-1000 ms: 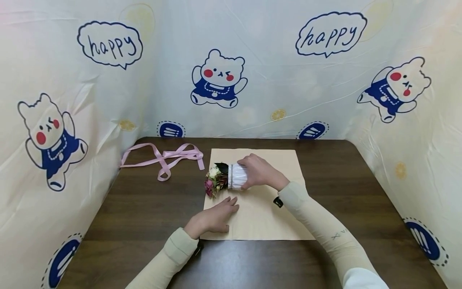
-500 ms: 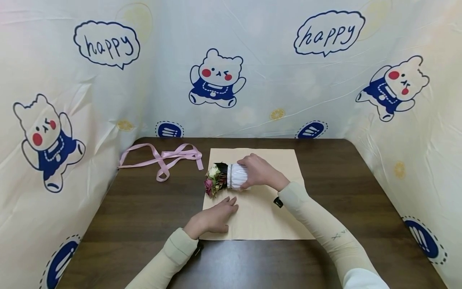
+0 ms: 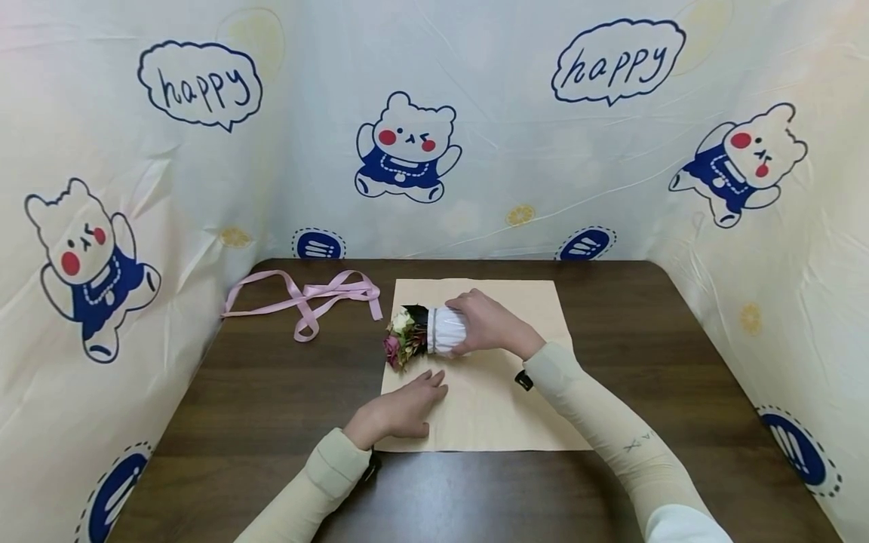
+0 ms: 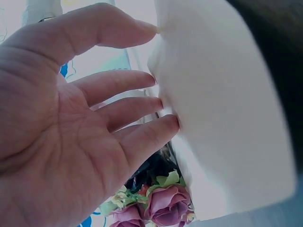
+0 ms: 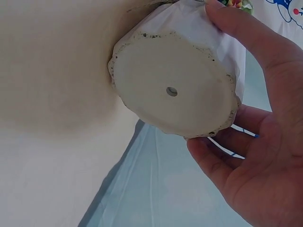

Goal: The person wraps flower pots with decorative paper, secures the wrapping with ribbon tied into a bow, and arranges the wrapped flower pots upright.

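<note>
A person's right hand gripped a white pot near its base, thumb and fingers around the wall, as the pot lay on its side on the far left part of a tan sheet. Its flowers faced left. The left hand, fingers spread, rested its fingertips on the sheet's near left part. The pot looked light and firm, smooth enough to roll or slip, and best held by its wall; the blooms appeared soft and easily crushed, the sheet thin and prone to creasing.
</note>
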Motion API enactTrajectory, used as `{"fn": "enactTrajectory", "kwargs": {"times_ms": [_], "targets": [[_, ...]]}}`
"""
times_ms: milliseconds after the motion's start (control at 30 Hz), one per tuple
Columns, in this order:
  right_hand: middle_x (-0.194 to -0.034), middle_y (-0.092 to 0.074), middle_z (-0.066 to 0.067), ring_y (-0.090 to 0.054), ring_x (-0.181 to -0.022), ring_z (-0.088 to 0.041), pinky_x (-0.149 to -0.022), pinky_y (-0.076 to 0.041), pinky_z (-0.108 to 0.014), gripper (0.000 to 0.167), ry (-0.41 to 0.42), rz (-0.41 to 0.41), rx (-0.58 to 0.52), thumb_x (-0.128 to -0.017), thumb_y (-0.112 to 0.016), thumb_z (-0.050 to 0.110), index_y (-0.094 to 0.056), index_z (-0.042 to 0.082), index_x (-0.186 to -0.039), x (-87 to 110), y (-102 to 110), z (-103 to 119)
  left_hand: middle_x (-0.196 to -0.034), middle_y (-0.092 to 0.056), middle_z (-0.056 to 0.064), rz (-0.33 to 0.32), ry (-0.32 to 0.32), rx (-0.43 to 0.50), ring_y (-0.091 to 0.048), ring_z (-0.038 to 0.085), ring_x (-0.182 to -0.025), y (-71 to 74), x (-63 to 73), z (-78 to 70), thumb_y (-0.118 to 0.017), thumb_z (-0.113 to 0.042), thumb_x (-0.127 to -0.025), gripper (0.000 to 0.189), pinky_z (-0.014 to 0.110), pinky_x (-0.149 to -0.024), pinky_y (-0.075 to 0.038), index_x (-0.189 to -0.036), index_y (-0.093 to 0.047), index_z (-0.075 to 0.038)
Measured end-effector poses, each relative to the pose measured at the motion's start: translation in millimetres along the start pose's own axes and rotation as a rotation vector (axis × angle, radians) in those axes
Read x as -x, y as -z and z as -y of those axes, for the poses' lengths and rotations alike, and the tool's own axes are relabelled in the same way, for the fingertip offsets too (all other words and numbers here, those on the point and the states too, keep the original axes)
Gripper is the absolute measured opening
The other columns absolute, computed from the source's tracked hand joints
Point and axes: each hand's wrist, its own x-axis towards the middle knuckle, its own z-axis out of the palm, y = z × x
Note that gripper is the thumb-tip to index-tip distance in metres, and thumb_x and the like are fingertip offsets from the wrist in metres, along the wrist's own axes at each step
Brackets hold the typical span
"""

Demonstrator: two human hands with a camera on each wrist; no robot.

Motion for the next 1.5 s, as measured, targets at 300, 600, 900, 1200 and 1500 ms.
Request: {"fn": "enactTrajectory", "kwargs": {"times_ms": [300, 600, 900, 1200, 1500], "targets": [[-0.123, -0.069, -0.013, -0.060, -0.107, -0.026, -0.092, -0.052, -0.036, 0.092, 0.013, 0.039, -0.029, -0.063, -0.095, 0.040, -0.059, -0.003, -0.137, 1.0, -0.8, -3.0, -0.155, -0.039, 0.032, -0.017, -0.021, -0.025, -0.036, 0.047, -0.145, 4.6, -0.6, -0.2, -0.075, -0.004, -0.083, 0.063, 0.050, -0.120, -0.030, -0.141, -0.052, 0.008], [-0.133, -0.065, -0.014, -0.059, -0.117, -0.029, -0.094, -0.053, -0.042, 0.097, -0.017, 0.053, -0.053, -0.063, -0.095, 0.042, -0.056, -0.002, -0.141, 8.2, 7.6, -3.4, -0.144, -0.055, 0.025, -0.165, -0.138, 0.031, -0.050, 0.039, -0.137, 16.9, -2.5, -0.7, -0.071, -0.007, -0.092, 0.052, 0.050, -0.115, -0.038, -0.139, -0.055, 0.008], [-0.147, -0.056, -0.015, -0.051, -0.135, -0.037, -0.110, -0.043, -0.051, 0.091, -0.156, 0.078, -0.237, -0.075, -0.088, 0.047, -0.052, 0.002, -0.146, 39.9, 52.9, -43.1, -0.134, -0.065, 0.016, -0.400, -0.161, 0.098, -0.060, 0.032, -0.126, 67.6, -17.6, 1.0, -0.072, -0.007, -0.092, 0.043, 0.045, -0.109, -0.045, -0.133, -0.063, 0.003], [-0.131, -0.063, -0.028, -0.060, -0.121, -0.042, -0.100, -0.050, -0.054, 0.061, -0.426, 0.075, -0.275, -0.096, -0.070, 0.033, -0.056, -0.010, -0.137, 87.5, 65.4, -93.7, -0.147, -0.053, 0.023, -0.277, -0.069, 0.010, -0.048, 0.039, -0.138, 104.8, -60.2, 9.1, -0.076, -0.008, -0.091, 0.050, 0.047, -0.117, -0.035, -0.135, -0.059, 0.008], [-0.088, -0.066, -0.012, -0.059, -0.080, -0.024, -0.072, -0.052, -0.039, 0.043, -0.573, 0.147, -0.242, -0.095, -0.069, 0.032, -0.068, -0.008, -0.110, 121.6, 48.5, -116.3, -0.094, -0.069, 0.008, -0.243, -0.058, -0.007, -0.058, 0.020, -0.083, 99.0, -77.3, 18.2, -0.084, -0.005, -0.082, 0.022, 0.036, -0.079, -0.050, -0.098, -0.069, 0.000]]}}
